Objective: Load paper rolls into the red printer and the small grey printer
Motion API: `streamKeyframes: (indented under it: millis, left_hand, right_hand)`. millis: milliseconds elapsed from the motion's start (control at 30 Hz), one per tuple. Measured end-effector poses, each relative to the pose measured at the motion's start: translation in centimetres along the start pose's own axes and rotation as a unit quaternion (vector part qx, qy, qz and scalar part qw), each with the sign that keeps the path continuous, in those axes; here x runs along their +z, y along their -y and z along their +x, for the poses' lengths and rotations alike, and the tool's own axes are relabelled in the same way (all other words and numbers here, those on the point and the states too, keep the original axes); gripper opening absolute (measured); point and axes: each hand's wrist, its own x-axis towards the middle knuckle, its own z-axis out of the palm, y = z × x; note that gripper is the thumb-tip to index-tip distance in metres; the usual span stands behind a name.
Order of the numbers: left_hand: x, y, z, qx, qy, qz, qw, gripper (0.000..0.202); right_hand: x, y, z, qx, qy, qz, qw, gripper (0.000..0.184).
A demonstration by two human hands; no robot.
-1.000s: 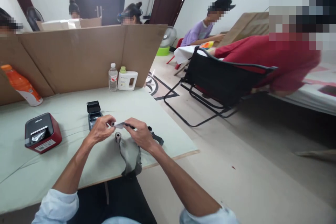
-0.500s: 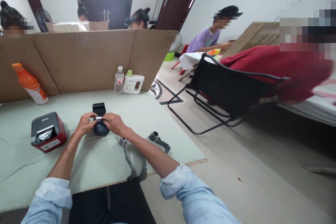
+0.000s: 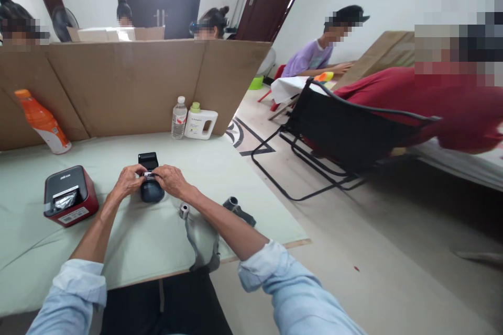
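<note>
A small black device with its lid raised, looking like a portable label printer (image 3: 152, 192), rests on the pale green tabletop. My left hand (image 3: 129, 180) pinches the left end of a small white roll (image 3: 148, 175) over the opened device. At the other end my right hand (image 3: 170, 181) has its fingers closed on the same roll; the fingertips hide much of it. Nearer me lies a small grey roll (image 3: 184, 211) with a dark strip trailing to the table edge. Partly behind my right forearm is a black roll (image 3: 232, 202) with a loose dark strip.
A red and black printer (image 3: 70, 194) stands left of my hands. An orange bottle (image 3: 44, 123), a clear water bottle (image 3: 179, 119) and a white jug (image 3: 201, 123) stand before the cardboard screen (image 3: 129, 89). Right of the table is a black folding chair (image 3: 349, 120); people sit beyond.
Both hands keep hold of the white roll, lowered slightly toward the opened device. The view has shifted a little, and the grey roll shows more fully beside my right forearm.
</note>
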Motion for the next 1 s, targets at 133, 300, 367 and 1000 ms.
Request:
streamKeyframes:
  millis: [133,300,367,1000]
  left_hand:
    - [0.1,-0.1,-0.1,-0.008,-0.007,0.007,1.000,0.024]
    - [0.3,0.0,0.0,-0.004,0.002,0.029,1.000,0.021]
    - [0.4,0.1,0.1,0.006,0.009,0.032,0.999,0.021]
    - [1.1,3.7,0.6,0.024,-0.059,0.009,0.998,0.038]
  right_hand:
    - [-0.2,0.4,0.3,-0.005,0.005,-0.011,1.000,0.029]
    - [0.1,0.6,0.3,-0.008,0.023,-0.027,0.999,0.028]
    - [0.3,0.6,0.4,-0.010,0.028,-0.034,0.999,0.028]
    - [2.5,0.4,-0.4,-0.087,-0.004,-0.112,0.990,0.027]
